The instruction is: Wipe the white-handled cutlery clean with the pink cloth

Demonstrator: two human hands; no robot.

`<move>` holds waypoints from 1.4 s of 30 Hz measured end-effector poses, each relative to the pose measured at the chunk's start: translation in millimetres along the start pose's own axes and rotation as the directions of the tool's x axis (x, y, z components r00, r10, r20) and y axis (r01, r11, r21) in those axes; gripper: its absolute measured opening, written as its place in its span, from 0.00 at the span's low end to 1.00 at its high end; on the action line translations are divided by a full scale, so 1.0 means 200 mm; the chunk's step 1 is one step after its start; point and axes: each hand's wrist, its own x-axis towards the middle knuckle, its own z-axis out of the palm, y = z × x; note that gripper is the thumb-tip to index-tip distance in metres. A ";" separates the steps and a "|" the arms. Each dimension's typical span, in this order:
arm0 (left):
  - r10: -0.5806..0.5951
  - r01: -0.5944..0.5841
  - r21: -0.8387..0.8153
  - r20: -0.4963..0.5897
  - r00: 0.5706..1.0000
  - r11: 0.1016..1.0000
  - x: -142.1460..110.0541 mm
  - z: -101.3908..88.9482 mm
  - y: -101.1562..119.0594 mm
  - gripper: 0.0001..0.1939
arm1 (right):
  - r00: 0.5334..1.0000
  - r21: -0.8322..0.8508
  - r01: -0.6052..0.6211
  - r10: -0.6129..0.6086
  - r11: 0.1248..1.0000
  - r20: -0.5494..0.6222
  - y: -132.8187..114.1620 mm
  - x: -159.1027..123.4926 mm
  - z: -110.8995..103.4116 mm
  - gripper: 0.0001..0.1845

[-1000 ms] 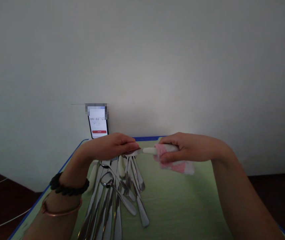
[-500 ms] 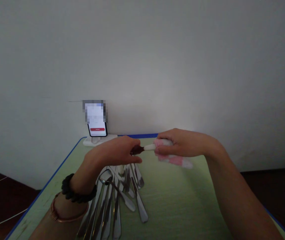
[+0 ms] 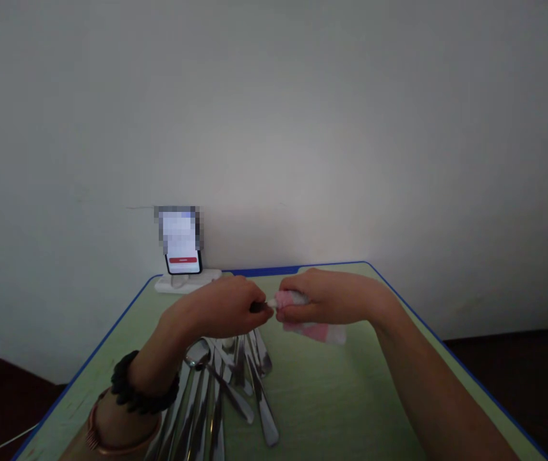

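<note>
My left hand point(image 3: 226, 308) is closed, pinching the dark end of a slim utensil with a pale shaft point(image 3: 271, 303). Its exact kind is hidden by my fingers. From the other side, my right hand point(image 3: 324, 296) grips a pink-and-white cloth point(image 3: 319, 332) folded around the pale part, and a loose end hangs below my palm. Only a short piece of shaft shows between the two hands. Beneath my left hand lies a spread of metal cutlery point(image 3: 201, 410), with a large spoon point(image 3: 223, 378) lying across several long handles.
A phone point(image 3: 182, 253) with a lit screen leans on a white stand point(image 3: 166, 283) at the table's back left. The green tabletop point(image 3: 326, 403) has a blue edge and meets a plain wall point(image 3: 293, 141) behind.
My right hand with the cloth has slid left along the shaft, closer to my left hand. My left fingers have closed around the dark end. The view has shifted slightly.
</note>
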 end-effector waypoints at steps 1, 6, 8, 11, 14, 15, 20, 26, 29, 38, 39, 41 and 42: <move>-0.005 0.005 0.001 0.007 1.000 1.000 0.00 0.00 0.00 0.19 | 1.000 0.006 0.007 -0.007 1.000 -0.005 0.00 0.00 0.00 0.18; -0.012 0.013 0.026 -0.030 0.999 1.000 0.00 -0.01 0.00 0.17 | 0.999 0.056 0.046 -0.046 0.997 0.012 0.02 0.03 0.01 0.17; 0.005 -0.004 0.019 -0.051 0.999 1.000 0.00 -0.01 0.01 0.16 | 0.999 0.088 0.049 -0.050 0.995 0.018 0.03 0.03 0.00 0.17; 0.067 -0.070 -0.049 -0.067 0.996 0.996 -0.01 -0.02 0.01 0.16 | 0.998 0.131 0.064 -0.065 0.989 0.004 0.06 0.03 0.00 0.16; 0.083 -0.090 -0.139 -0.062 0.995 0.986 -0.03 -0.04 0.00 0.18 | 0.996 0.156 0.083 -0.084 0.984 0.006 0.07 0.02 -0.01 0.17; 0.074 -0.081 -0.168 -0.050 0.996 0.982 -0.03 -0.04 -0.01 0.19 | 0.996 0.159 0.089 -0.091 0.983 0.003 0.07 0.02 -0.01 0.17; 0.052 -0.034 -0.335 0.045 0.998 0.941 -0.05 -0.05 -0.10 0.19 | 0.992 0.131 0.115 -0.108 0.985 -0.064 0.09 0.02 -0.01 0.18; 0.023 0.021 -0.387 0.108 0.994 0.922 -0.06 -0.03 -0.16 0.20 | 0.989 0.143 0.139 -0.131 0.980 -0.064 0.14 0.04 0.00 0.21; -0.014 0.060 -0.371 0.127 0.992 0.927 -0.06 -0.02 -0.17 0.21 | 0.995 0.148 0.091 -0.085 0.985 -0.049 0.19 0.05 0.01 0.23; -0.115 0.100 -0.203 -0.063 0.991 0.974 -0.06 -0.03 -0.21 0.17 | 0.999 0.150 -0.028 0.024 0.988 0.029 0.39 0.15 0.11 0.23; -0.107 0.093 -0.199 -0.063 0.992 0.976 -0.05 -0.02 -0.20 0.16 | 0.999 0.181 -0.014 0.009 0.983 0.032 0.39 0.15 0.11 0.23; -0.100 0.088 -0.184 -0.058 0.993 0.979 -0.03 -0.02 -0.18 0.16 | 0.999 0.257 0.032 -0.031 0.966 -0.009 0.36 0.14 0.09 0.28; -0.099 0.086 -0.166 -0.068 0.993 0.982 -0.01 -0.01 -0.16 0.15 | 0.998 0.292 0.062 -0.054 0.954 -0.036 0.35 0.13 0.08 0.32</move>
